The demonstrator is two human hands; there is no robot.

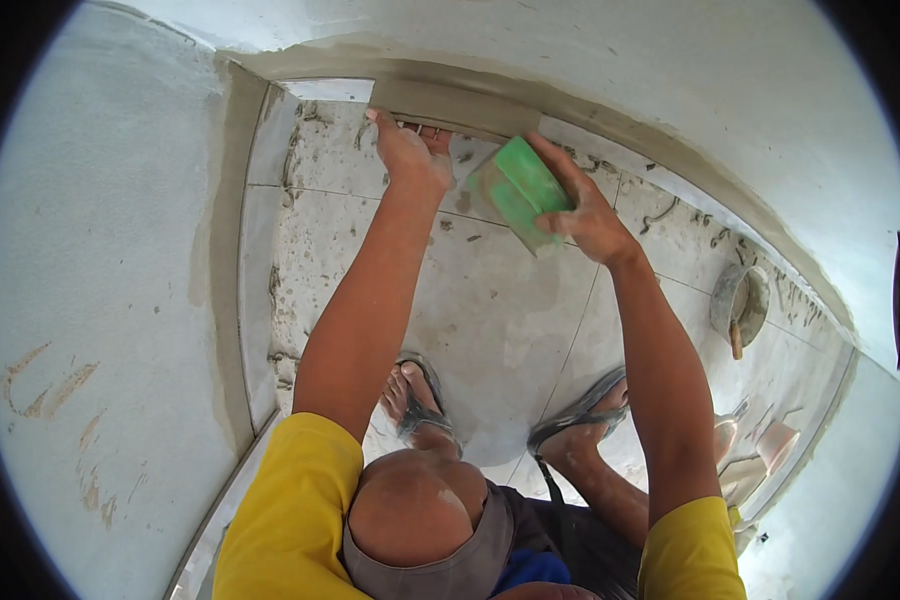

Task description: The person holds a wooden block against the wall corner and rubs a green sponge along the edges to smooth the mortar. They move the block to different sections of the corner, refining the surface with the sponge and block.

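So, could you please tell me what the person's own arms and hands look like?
Short, plain yellow fabric sleeves end above the elbows, leaving both forearms bare. The left hand and right hand wear no gloves, and no watch or bracelet shows at either wrist. Pale, dusty residue marks the left hand.

The person's sleeves (pixel 292 500) are showing bright yellow, and the shorts (pixel 435 550) are looking grey, with a patch of deep blue beside them. The block (pixel 526 193) is standing out in green, with greyish-brown smears mottling it. The floor tiles (pixel 500 300) are showing off-white, crossed by thin dark joint lines and speckled with grey-brown. The walls (pixel 120 200) are appearing pale bluish-grey, the left one carrying reddish-brown streaks. The bucket (pixel 740 300) is appearing grey.
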